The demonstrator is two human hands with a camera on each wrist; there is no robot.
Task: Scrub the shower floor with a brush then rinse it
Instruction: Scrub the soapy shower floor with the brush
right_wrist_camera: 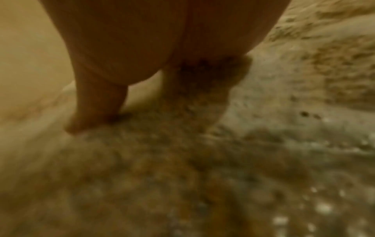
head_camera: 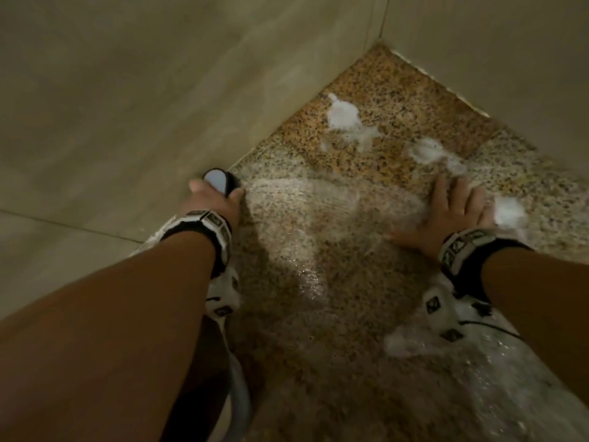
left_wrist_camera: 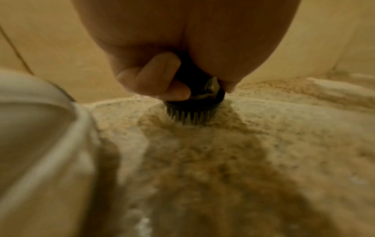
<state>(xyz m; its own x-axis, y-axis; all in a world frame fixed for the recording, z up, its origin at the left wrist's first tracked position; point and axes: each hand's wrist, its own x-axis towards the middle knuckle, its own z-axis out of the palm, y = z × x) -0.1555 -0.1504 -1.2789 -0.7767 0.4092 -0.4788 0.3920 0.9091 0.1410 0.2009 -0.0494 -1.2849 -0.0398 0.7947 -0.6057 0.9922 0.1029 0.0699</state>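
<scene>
While left hand [head_camera: 214, 199] grips brush [left_wrist_camera: 192, 110] at the wall edge and right hand [head_camera: 446, 215] braces flat with fingers spread, sweep firm overlapping strokes toward foam blobs [head_camera: 344, 118].

— What is showing up close to the lens?

— The right hand [right_wrist_camera: 162, 48] is filling the top, its palm facing down. One finger [right_wrist_camera: 95, 109] is reaching straight down on the left, its tip touching the shower floor [right_wrist_camera: 162, 176].

— And the rest of the hand?

— Too blurred to tell; a dark patch is sitting under the palm.

— What is the floor looking like?

— Speckled brown stone, wet, with pale foam [right_wrist_camera: 284, 112] lying across it on the right and bright flecks glinting at the near right. A plain beige wall [right_wrist_camera: 26, 48] is rising on the far left.
</scene>
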